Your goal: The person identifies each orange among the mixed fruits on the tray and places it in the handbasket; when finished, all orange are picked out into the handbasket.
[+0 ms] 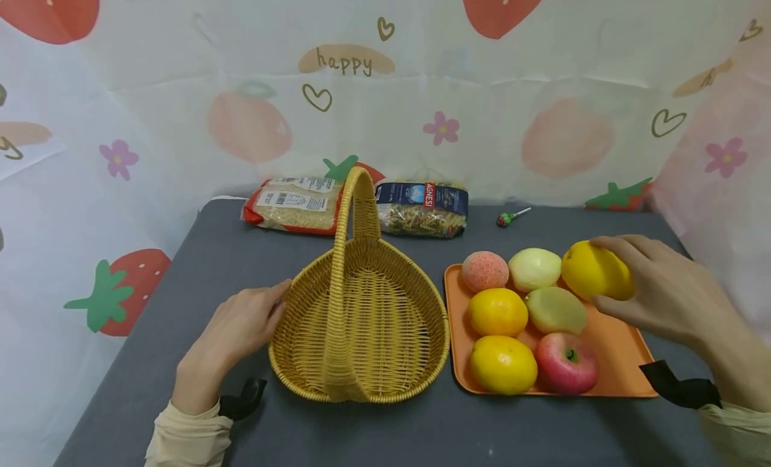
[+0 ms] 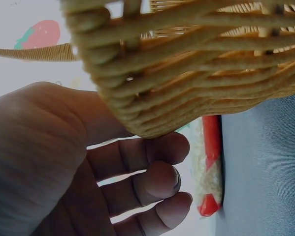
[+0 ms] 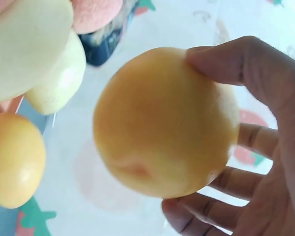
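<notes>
In the head view, a woven basket (image 1: 385,340) with a tall arched handle stands near the middle of the table. My left hand (image 1: 241,326) holds its left rim; in the left wrist view one digit passes behind the wicker (image 2: 152,83) while other fingers curl below it. My right hand (image 1: 668,286) grips a lemon (image 3: 162,123) between thumb and fingers, above the back right of an orange tray (image 1: 620,360). On the tray lie a red apple (image 1: 567,363), yellow lemons (image 1: 503,364), a pink round fruit (image 1: 484,271), a pale fruit (image 1: 535,268) and a greenish fruit (image 1: 555,310).
Behind the basket lie a red-edged bag of rice-like grains (image 1: 295,205) and a bag of pasta (image 1: 421,209). A lollipop (image 1: 510,217) is near the table's back edge. Patterned cloth hangs behind and at both sides of the grey table (image 1: 150,360).
</notes>
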Motion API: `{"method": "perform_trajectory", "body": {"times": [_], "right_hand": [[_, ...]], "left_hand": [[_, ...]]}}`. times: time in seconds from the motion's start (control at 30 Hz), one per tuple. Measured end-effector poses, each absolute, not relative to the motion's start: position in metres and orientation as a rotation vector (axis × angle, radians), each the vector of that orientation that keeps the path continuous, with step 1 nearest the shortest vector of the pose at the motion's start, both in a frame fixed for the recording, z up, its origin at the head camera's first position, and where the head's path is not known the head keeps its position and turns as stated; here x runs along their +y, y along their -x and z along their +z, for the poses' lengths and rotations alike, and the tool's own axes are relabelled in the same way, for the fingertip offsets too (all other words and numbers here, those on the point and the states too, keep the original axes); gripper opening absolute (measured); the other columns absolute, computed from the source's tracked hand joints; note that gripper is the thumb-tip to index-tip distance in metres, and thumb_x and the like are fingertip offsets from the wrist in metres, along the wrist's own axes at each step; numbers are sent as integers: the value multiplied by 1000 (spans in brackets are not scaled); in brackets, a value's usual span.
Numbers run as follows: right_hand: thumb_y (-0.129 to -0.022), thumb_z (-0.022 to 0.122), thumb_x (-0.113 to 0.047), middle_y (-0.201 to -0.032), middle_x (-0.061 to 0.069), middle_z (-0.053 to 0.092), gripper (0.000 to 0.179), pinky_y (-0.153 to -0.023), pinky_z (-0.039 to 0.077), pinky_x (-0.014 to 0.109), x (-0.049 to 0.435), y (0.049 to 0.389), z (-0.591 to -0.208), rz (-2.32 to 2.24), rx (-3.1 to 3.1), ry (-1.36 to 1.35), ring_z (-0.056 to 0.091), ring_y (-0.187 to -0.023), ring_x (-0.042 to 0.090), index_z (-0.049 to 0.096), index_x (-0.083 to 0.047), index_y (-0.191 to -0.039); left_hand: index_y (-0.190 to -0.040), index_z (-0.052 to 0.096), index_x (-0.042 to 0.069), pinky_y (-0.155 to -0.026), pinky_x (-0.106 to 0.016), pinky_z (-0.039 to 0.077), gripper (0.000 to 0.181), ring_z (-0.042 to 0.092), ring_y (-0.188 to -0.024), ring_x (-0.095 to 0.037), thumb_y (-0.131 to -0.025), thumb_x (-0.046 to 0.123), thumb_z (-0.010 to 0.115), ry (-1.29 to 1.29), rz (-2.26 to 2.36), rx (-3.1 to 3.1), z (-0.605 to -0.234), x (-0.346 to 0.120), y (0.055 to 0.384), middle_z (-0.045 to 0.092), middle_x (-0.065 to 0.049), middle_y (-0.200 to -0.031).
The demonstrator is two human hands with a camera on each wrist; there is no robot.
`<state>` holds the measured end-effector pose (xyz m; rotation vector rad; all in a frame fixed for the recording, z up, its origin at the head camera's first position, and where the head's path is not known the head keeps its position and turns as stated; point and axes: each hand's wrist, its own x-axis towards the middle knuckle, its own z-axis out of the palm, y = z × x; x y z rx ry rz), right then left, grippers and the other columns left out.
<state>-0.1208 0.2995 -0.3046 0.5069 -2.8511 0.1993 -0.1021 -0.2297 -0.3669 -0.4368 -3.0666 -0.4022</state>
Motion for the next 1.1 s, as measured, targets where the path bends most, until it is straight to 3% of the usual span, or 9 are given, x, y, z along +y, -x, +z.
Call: {"method": "perform_trajectory", "body": {"times": [0.2, 0.7, 0.9, 1.1], "right_hand": [[-66, 86, -31, -125, 12, 61, 74, -74, 51, 56, 281, 126, -292, 237, -2751, -726, 57, -105, 30, 56, -16, -133], [-71, 80, -32, -126, 11, 62, 67, -80, 52, 51, 207, 138, -277, 287, -2601, -1148, 61, -106, 34, 57, -16, -133], [-73, 78, -36, -126, 7, 62, 68, -85, 51, 46, 174, 140, -278, 240, -2597, -1288, 61, -105, 27, 56, -14, -133], [-75, 76, -41, -128, 4, 61, 68, -92, 49, 46, 144, 140, -285, 196, -2583, -1425, 60, -112, 24, 54, -16, -135]], "left_hand": [[-137, 56, 1, -58, -30, 43, 43, 54, -69, -14, -95, 12, 58, 419, -399, -3086, -367, -229, 103, 71, -18, -113], [-138, 55, 2, -60, -32, 47, 44, 56, -72, -15, -96, 13, 58, 412, -405, -3107, -367, -229, 103, 70, -18, -117], [-137, 56, 2, -58, -30, 43, 43, 54, -69, -14, -96, 12, 57, 429, -392, -3089, -367, -229, 103, 71, -16, -111], [-137, 55, 1, -61, -33, 47, 43, 57, -71, -15, -96, 13, 57, 426, -384, -3086, -367, -229, 102, 71, -17, -113]]}}
